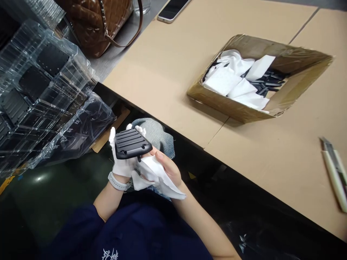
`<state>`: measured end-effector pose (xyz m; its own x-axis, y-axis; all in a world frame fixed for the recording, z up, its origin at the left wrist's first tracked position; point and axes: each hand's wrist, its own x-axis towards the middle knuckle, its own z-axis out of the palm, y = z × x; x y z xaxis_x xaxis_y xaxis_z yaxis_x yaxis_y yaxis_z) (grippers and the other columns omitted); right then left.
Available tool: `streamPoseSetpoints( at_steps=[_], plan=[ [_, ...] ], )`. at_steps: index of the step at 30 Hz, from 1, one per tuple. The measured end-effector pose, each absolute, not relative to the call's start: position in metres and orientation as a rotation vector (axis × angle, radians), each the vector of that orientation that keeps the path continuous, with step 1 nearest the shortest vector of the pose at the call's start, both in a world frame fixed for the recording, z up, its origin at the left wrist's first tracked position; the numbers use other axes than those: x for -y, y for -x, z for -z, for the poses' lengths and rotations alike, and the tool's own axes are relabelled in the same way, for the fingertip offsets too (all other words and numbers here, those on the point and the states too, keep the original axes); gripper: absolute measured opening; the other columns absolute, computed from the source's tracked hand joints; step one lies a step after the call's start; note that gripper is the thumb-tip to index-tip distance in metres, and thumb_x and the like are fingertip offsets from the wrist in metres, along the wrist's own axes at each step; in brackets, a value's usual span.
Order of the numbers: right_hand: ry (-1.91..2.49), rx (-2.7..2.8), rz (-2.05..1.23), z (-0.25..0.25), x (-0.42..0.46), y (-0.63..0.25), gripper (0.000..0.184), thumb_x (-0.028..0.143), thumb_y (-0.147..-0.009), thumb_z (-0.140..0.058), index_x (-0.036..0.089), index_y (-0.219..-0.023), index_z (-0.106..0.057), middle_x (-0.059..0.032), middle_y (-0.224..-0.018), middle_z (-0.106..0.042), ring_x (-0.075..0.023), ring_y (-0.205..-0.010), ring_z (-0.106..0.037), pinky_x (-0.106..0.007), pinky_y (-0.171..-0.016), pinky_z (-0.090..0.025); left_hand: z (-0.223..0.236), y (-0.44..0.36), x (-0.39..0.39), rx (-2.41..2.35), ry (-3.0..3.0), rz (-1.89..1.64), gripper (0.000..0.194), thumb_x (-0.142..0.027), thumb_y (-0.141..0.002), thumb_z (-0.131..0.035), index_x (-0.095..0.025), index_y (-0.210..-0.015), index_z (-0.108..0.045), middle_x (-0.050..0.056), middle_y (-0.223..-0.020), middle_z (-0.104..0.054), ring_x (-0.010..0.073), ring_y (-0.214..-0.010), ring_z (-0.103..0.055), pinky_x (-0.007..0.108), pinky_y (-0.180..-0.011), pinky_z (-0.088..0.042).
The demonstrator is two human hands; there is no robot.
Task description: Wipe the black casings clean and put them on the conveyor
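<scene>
black plastic-looking material is seen in the ribbed part (132, 143), which is held in the air, to the left of the cardboard box (217, 106) and on its near side, beyond the edge of the brown tabletop (168, 83). its ribbed face is turned upward, and two recesses are shown along the near end.

by the left hand (121, 160), white-gloved and banded at the wrist by a pale strap (118, 181), the part is gripped: the thumb is set against one side, and the fingers are clamped on the far side. a white cloth (158, 171) is held in the bare right hand (173, 169), just beside the part; the thumb is raised at the cloth's edge, while the other fingers are partly hidden.

inside the box, more white cloths (230, 81) are heaped over dark slender pieces (268, 83). a phone (172, 10) is placed beyond the box and to its left; farther left, a brown bag (92, 21) and clear plastic trays (62, 72) holding dark panels (34, 83) are seen. to the right of the box, on its near side, a utility knife (334, 173) is laid.
</scene>
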<state>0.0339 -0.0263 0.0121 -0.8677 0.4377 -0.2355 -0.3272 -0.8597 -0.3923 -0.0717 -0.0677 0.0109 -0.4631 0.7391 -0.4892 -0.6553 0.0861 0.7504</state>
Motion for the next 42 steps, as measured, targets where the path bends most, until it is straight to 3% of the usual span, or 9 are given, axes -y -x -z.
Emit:
streamPoseSetpoints(
  at_steps=[4,8,19,26,30,32,35,38,42],
  plan=[
    [0.42,0.449,-2.655,-0.01,0.026,-0.035,0.03,0.047,-0.077,-0.063,0.022,-0.092,-0.057,0.0084,-0.049,-0.045,-0.0052,-0.037,-0.033,-0.018,-0.036,-0.028,-0.009,0.079,0.058,-1.104,0.085,-1.696,0.033,-0.045,-0.079,-0.06,-0.024,-0.104,-0.06,0.009,-0.11,-0.064,0.0269,-0.118,-0.055,0.044,-0.093,-0.05],
    [0.499,0.41,-2.642,-0.006,0.024,-0.037,0.037,0.048,-0.075,-0.064,0.022,-0.099,-0.056,0.0095,-0.047,-0.045,-0.0052,-0.036,-0.031,-0.018,-0.036,-0.026,-0.011,0.086,0.051,-0.823,0.474,-1.839,0.034,-0.052,-0.074,-0.065,-0.024,-0.094,-0.06,0.004,-0.096,-0.065,0.019,-0.095,-0.065,0.037,-0.09,-0.053],
    [0.655,0.427,-2.608,0.006,0.03,-0.042,0.039,0.05,-0.075,-0.064,0.021,-0.098,-0.054,0.009,-0.046,-0.048,-0.006,-0.035,-0.036,-0.019,-0.036,-0.028,-0.018,0.083,0.05,-0.992,0.424,-2.003,0.03,-0.053,-0.075,-0.065,-0.028,-0.092,-0.06,-0.003,-0.085,-0.06,0.0125,-0.077,-0.065,0.036,-0.088,-0.053],
    [0.843,0.55,-2.538,0.016,0.036,-0.036,0.042,0.058,-0.07,-0.067,0.019,-0.079,-0.054,0.0078,-0.043,-0.048,-0.006,-0.034,-0.036,-0.018,-0.035,-0.029,-0.013,0.086,0.055,-1.216,0.049,-2.139,0.033,-0.05,-0.079,-0.062,-0.038,-0.109,-0.058,-0.002,-0.098,-0.059,0.0121,-0.086,-0.062,0.032,-0.091,-0.051],
    [0.859,0.642,-2.458,0.009,0.042,-0.036,0.038,0.053,-0.073,-0.068,0.019,-0.086,-0.057,0.0096,-0.046,-0.043,-0.0042,-0.036,-0.032,-0.017,-0.036,-0.026,-0.014,0.094,0.057,-1.129,0.11,-1.954,0.035,-0.058,-0.08,-0.055,-0.028,-0.097,-0.061,0.001,-0.093,-0.062,0.0158,-0.091,-0.063,0.037,-0.093,-0.051],
    [0.831,0.72,-2.456,0.002,0.042,-0.037,0.037,0.049,-0.074,-0.069,0.019,-0.093,-0.059,0.0098,-0.048,-0.042,-0.0042,-0.039,-0.031,-0.017,-0.039,-0.025,-0.012,0.095,0.061,-1.19,0.051,-1.821,0.026,-0.048,-0.081,-0.06,-0.024,-0.09,-0.062,0.004,-0.098,-0.064,0.0202,-0.106,-0.06,0.039,-0.097,-0.049],
    [0.787,0.822,-2.47,-0.007,0.041,-0.036,0.038,0.047,-0.075,-0.069,0.018,-0.098,-0.061,0.0087,-0.051,-0.042,-0.0049,-0.043,-0.031,-0.019,-0.042,-0.024,-0.005,0.093,0.069,-1.405,-0.187,-1.716,0.016,-0.018,-0.075,-0.067,-0.024,-0.09,-0.066,0.006,-0.116,-0.063,0.0208,-0.136,-0.035,0.04,-0.111,-0.035],
    [0.769,0.893,-2.481,-0.009,0.039,-0.033,0.038,0.048,-0.076,-0.068,0.018,-0.1,-0.062,0.0086,-0.052,-0.04,-0.0052,-0.045,-0.029,-0.019,-0.043,-0.022,-0.001,0.091,0.074,-1.635,-0.501,-1.605,0.015,-0.016,-0.078,-0.061,-0.024,-0.089,-0.069,0.007,-0.123,-0.061,0.0192,-0.145,-0.013,0.045,-0.118,-0.017],
    [0.78,0.877,-2.495,-0.008,0.041,-0.03,0.043,0.053,-0.073,-0.069,0.02,-0.101,-0.062,0.0055,-0.06,-0.049,-0.0071,-0.051,-0.039,-0.02,-0.048,-0.032,-0.005,0.089,0.072,-1.52,-0.306,-1.683,0.018,-0.02,-0.078,-0.062,-0.023,-0.095,-0.066,0.008,-0.118,-0.064,0.0238,-0.138,-0.033,0.045,-0.114,-0.029]
  ],
)
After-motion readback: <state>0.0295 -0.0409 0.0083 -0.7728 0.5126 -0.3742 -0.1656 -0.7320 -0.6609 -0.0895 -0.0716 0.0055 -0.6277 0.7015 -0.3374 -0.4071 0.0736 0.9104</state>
